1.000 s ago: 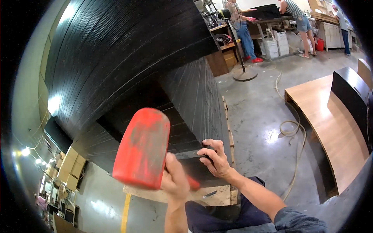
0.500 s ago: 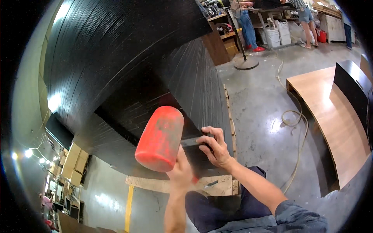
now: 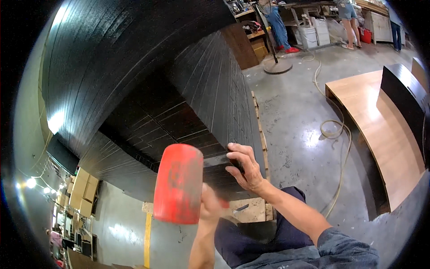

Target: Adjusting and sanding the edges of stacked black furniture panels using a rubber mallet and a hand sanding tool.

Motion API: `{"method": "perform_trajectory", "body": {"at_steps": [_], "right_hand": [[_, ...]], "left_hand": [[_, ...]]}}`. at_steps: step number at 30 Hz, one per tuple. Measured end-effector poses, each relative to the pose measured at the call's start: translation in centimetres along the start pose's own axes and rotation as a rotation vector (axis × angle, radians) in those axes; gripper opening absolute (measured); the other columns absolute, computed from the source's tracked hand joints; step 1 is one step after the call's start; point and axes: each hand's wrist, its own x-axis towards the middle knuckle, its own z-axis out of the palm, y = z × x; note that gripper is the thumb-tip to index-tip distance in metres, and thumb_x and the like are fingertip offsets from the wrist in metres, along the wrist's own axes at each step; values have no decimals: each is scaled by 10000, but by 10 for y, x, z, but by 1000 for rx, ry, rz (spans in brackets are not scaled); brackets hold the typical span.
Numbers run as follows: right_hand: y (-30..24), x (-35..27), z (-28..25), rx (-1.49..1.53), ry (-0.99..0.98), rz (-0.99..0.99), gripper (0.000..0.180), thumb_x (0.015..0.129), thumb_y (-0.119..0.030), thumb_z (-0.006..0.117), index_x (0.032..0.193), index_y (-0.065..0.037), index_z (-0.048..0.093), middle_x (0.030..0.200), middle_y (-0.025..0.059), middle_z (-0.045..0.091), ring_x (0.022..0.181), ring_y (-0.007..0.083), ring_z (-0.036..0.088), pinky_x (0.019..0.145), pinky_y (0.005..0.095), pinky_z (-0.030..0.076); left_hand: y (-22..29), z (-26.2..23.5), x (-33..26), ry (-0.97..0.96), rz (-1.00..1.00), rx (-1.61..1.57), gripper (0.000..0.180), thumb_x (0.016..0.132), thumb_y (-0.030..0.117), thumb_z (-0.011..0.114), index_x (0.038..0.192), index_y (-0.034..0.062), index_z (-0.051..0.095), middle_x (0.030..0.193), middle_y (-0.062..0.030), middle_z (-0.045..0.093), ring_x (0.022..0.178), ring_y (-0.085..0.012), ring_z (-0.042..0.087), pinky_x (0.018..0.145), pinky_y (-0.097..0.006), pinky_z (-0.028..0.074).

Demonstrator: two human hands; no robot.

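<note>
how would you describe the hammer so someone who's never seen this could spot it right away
Start at the tall stack of black grooved boards filling the middle of the view. Just below its near edge, the left hand grips a mallet raised close to the camera. Its fat, scuffed red cylinder head is the only bright red thing among the dark boards.

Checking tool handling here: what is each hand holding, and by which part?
The left hand holds a red mallet by its handle, just below the head. The right hand holds a black board by its near edge, fingers curled over the top.
</note>
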Motion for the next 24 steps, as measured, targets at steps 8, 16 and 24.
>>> {"method": "perform_trajectory", "body": {"at_steps": [8, 16, 24], "right_hand": [[2, 0, -1, -18, 5, 29, 425, 830, -26, 719, 1212, -7, 531, 1304, 192, 535, 1171, 335, 533, 978, 392, 450], [-74, -43, -29, 272, -134, 376, 577, 761, -155, 793, 1258, 4, 548, 1199, 172, 594, 1150, 303, 553, 984, 383, 432], [-110, -43, -25, 469, 11, 715, 282, 972, -141, 509, 1202, 20, 532, 1223, 167, 594, 1183, 262, 547, 1041, 404, 411]], "left_hand": [[-11, -5, -9, -139, 23, 245, 191, 1004, 92, 514, 1127, -36, 584, 1008, -118, 625, 948, -263, 595, 820, -369, 490], [24, -16, -57, -112, -7, 72, 390, 773, 128, 752, 1102, -4, 589, 983, -129, 659, 890, -241, 645, 763, -355, 516], [63, 8, -45, -311, -204, -46, 332, 790, 43, 712, 1079, -28, 565, 910, -181, 673, 811, -294, 688, 702, -343, 537]]}}
